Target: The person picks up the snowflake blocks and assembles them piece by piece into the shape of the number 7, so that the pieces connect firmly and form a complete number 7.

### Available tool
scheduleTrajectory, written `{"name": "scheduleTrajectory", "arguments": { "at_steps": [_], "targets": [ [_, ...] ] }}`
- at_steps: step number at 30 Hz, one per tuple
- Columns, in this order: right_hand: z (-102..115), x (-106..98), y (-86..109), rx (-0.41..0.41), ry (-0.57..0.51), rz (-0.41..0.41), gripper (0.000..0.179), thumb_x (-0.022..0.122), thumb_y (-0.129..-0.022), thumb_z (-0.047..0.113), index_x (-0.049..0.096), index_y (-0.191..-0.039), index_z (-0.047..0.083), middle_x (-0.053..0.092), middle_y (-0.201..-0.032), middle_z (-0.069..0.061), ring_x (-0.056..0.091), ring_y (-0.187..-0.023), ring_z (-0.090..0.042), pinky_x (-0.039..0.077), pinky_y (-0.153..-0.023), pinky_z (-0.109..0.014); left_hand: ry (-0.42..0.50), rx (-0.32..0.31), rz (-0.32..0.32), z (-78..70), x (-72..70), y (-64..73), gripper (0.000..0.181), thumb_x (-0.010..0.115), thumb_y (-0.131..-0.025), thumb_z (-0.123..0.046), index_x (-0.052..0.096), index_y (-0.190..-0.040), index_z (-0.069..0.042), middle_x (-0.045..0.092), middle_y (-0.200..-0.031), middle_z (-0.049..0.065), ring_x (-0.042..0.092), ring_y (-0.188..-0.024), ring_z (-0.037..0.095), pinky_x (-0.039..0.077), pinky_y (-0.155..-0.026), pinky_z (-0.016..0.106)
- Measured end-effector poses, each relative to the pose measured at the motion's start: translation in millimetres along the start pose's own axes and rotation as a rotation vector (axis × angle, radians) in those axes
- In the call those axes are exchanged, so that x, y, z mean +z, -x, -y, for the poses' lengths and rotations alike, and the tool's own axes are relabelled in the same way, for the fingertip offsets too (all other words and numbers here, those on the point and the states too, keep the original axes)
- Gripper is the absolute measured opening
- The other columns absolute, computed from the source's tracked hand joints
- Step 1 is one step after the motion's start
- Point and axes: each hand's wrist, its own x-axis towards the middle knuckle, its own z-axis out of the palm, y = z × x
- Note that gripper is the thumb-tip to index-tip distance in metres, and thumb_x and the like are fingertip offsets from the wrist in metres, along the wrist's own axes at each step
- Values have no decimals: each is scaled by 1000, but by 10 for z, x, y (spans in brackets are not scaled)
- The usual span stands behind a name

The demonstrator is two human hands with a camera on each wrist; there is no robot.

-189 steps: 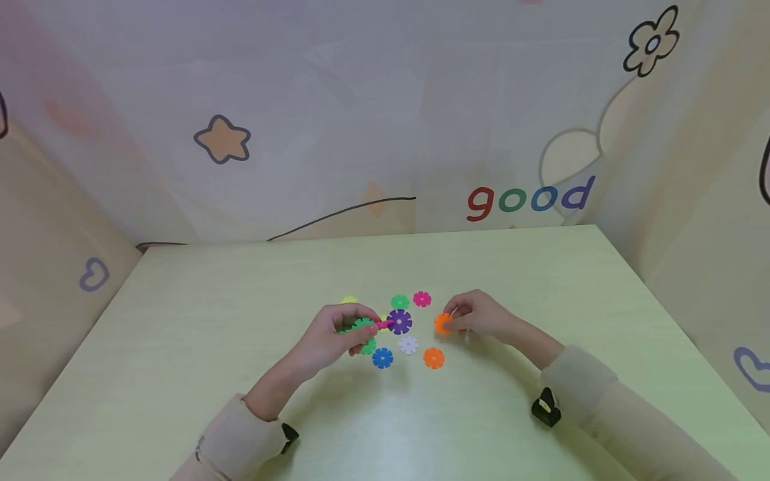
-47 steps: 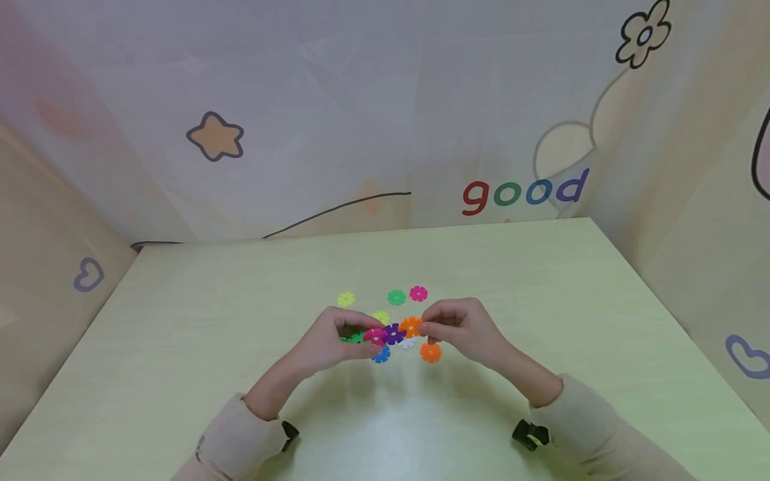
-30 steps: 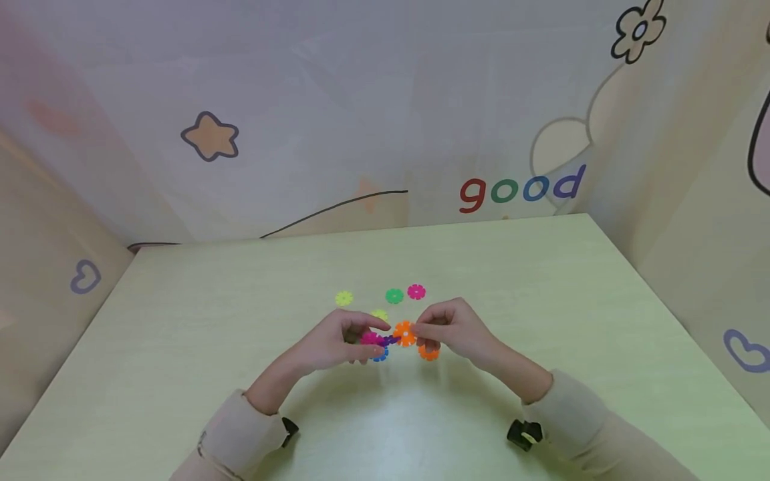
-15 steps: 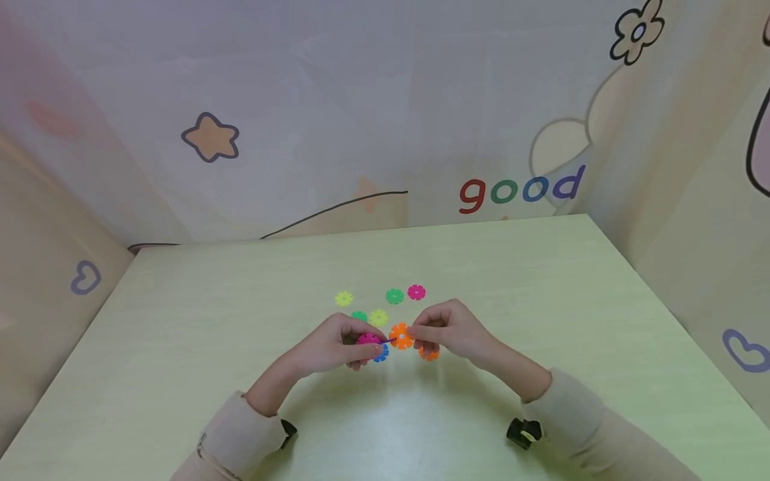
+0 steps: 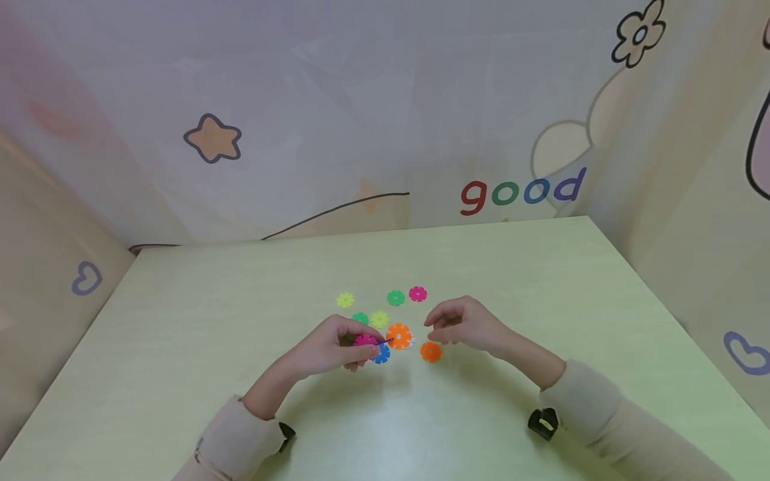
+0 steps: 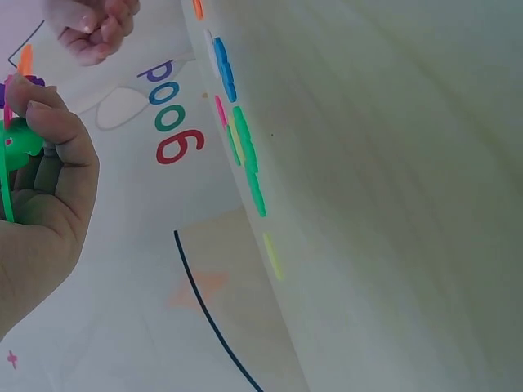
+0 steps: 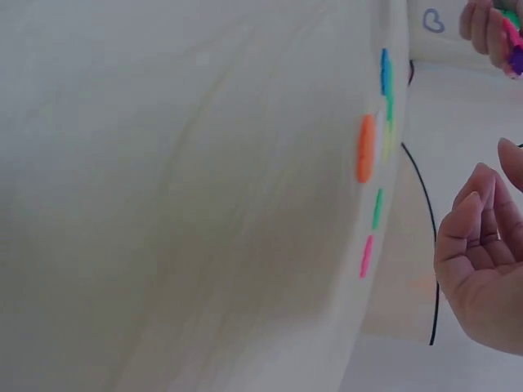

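Observation:
My left hand [image 5: 319, 351] pinches a short chain of notched plastic snowflake discs above the table. A pink disc [image 5: 365, 341] sits at the fingers, a purple disc [image 5: 386, 342] shows nearly edge-on, and an orange disc [image 5: 398, 337] faces up at the chain's right end. Inside the curled left fingers, the left wrist view shows green discs [image 6: 23, 143], mostly hidden in the head view. My right hand [image 5: 472, 325] hovers to the right of the chain, its fingers loosely bent with nothing between them; the right wrist view shows this hand [image 7: 486, 269] apart from every disc.
Loose discs lie flat on the pale table [image 5: 240, 287]: yellow [image 5: 345, 300], green [image 5: 396, 298] and pink [image 5: 418, 294] at the back, another yellow disc [image 5: 379, 319], blue [image 5: 381, 354] and orange [image 5: 430, 352] nearer. A white disc [image 5: 412, 341] is partly covered by the chain. A printed curtain [image 5: 325, 133] stands behind.
The orange disc, earlier pinched by my right hand, now stays on the purple disc in the left-hand chain. My right hand has let go and moved right. The left hand shifted slightly.

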Motion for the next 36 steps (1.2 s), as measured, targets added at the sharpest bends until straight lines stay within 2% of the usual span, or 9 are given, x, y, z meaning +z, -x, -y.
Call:
{"name": "scheduleTrajectory", "arguments": {
  "at_steps": [5, 13, 18, 23, 30, 36],
  "targets": [
    [-102, -20, -28, -21, 55, 22, 23, 70, -78, 5, 65, -99, -2, 57, -76, -7, 53, -71, -20, 45, -61, -28, 2, -2, -7, -10, 5, 15, 28, 63, -86, -9, 61, -108, 8, 57, -70, 8, 53, -60, 18, 49, -57, 25],
    [-279, -14, -63, -40, 132, 76, 33, 76, -71, 6, 66, -101, 2, 56, -80, -7, 49, -72, -19, 42, -62, -26, 17, 5, -17, -4, 20, 12, 27, 61, -87, -6, 60, -109, 9, 55, -67, 6, 51, -58, 18, 48, -55, 24],
    [-317, 0, -71, -40, 162, 82, 36, 78, -70, 9, 66, -103, 5, 56, -84, -6, 49, -77, -20, 43, -67, -28, 18, -4, -24, -12, 8, 18, 27, 61, -87, -6, 60, -111, 7, 56, -68, 7, 52, -59, 18, 49, -55, 24],
    [-344, 31, -86, -66, 214, 79, 36, 79, -69, 11, 66, -103, 6, 54, -81, -4, 48, -74, -18, 42, -64, -26, 20, -4, -26, -19, -7, 22, 29, 61, -87, -8, 59, -111, 8, 57, -69, 8, 53, -60, 18, 50, -57, 25],
    [-400, 84, -111, -113, 309, 57, 32, 78, -70, 14, 68, -100, 11, 53, -81, 2, 47, -73, -15, 41, -62, -24, 28, -8, -24, -26, -2, 18, 29, 62, -86, -8, 60, -111, 7, 57, -69, 8, 53, -60, 18, 49, -57, 25],
    [-401, 94, -103, -84, 335, 55, 24, 76, -70, 10, 65, -91, 12, 53, -79, 3, 47, -72, -15, 42, -62, -26, 24, -14, -20, -37, 15, 5, 31, 62, -87, -9, 59, -114, 6, 57, -68, 7, 53, -59, 17, 49, -57, 25]
  ]
}}
